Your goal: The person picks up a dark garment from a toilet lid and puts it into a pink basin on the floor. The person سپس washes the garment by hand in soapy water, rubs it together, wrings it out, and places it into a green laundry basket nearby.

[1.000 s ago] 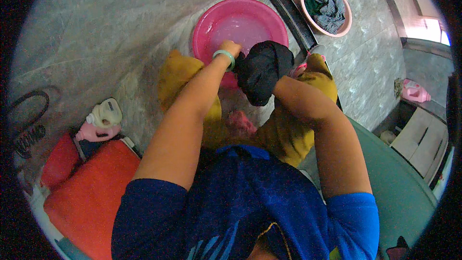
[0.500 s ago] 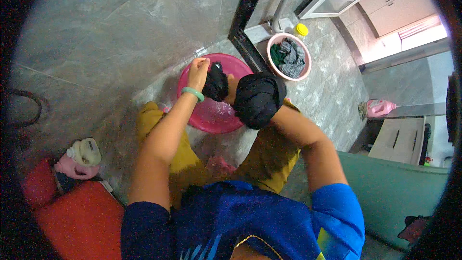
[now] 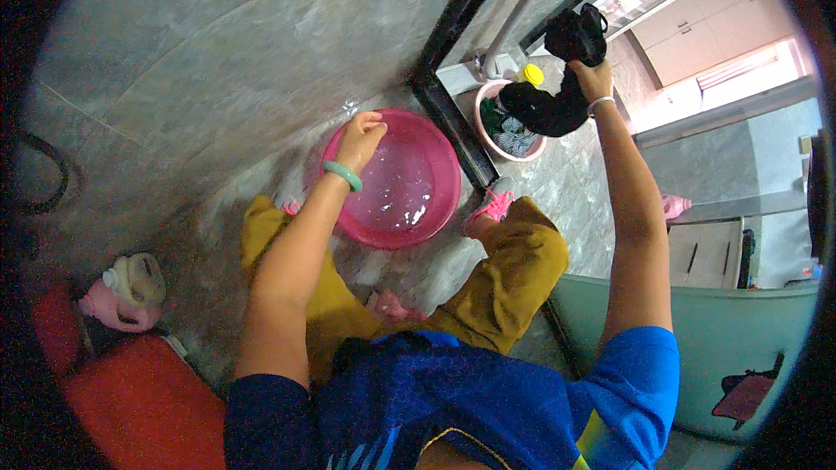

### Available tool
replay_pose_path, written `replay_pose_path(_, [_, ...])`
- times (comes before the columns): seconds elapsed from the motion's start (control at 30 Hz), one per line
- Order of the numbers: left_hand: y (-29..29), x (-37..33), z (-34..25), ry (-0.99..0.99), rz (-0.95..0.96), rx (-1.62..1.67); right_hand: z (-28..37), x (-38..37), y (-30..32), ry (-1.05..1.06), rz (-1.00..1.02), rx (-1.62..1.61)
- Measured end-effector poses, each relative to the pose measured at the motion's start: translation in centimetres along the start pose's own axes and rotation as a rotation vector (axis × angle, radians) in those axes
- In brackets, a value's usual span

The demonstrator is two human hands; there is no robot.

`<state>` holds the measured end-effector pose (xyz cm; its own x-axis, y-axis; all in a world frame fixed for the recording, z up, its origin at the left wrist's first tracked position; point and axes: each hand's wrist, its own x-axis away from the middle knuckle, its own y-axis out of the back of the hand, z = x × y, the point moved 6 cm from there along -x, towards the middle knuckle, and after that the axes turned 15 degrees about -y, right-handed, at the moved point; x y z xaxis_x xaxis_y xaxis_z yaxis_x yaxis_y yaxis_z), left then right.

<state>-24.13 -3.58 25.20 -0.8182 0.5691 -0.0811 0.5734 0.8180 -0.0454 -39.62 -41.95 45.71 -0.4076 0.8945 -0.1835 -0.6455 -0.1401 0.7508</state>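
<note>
My right hand (image 3: 594,80) is raised to the right with its fingers closed around a dark, wet-looking black garment (image 3: 557,111). Part of the cloth bunches above the fist, and the rest droops over a pale pink tub (image 3: 531,157) of clothes. Its exact kind cannot be made out. Over the left rim of a bright pink basin (image 3: 448,204), my left hand (image 3: 360,141) hangs with loosely bent fingers and holds nothing. Slightly cloudy water (image 3: 392,183) with glints and some suds lies in the basin. A striped grey garment (image 3: 514,137) and dark green cloth (image 3: 490,115) show in the tub.
A yellow-lidded jar (image 3: 532,75) stands behind the tub, beside a grey pipe (image 3: 522,13). A black door frame (image 3: 444,96) runs between basin and tub. Plastic jugs (image 3: 135,283) and a red seat-like object (image 3: 144,392) are at lower left, a green panel (image 3: 662,322) at right.
My right hand has lifted the black garment out of the basin and swung it right, over the tub. My left hand has let go of the cloth and stays by the basin rim.
</note>
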Motion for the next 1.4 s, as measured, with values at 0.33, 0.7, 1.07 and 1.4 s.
replay_pose_path(0.33, [-1.7, 0.6, 1.6, -0.027, 0.213, -0.179, -1.8, -10.3, 2.5, 0.135, -0.201, -0.291])
replay_pose_path(0.7, [-1.0, -0.4, 3.2, 0.057, 0.237, -0.267, -8.8, -11.3, -3.9, 0.087, -0.097, -0.256])
replay_pose_path(1.07, [-4.6, 1.7, 5.0, 0.260, 0.440, -0.222, -25.9, -9.3, -16.4, -0.149, 0.154, 0.480])
replay_pose_path(1.4, [-5.4, 2.8, 6.1, 0.398, 0.511, -0.195, -32.9, -1.7, -29.4, -0.353, 0.684, 0.826])
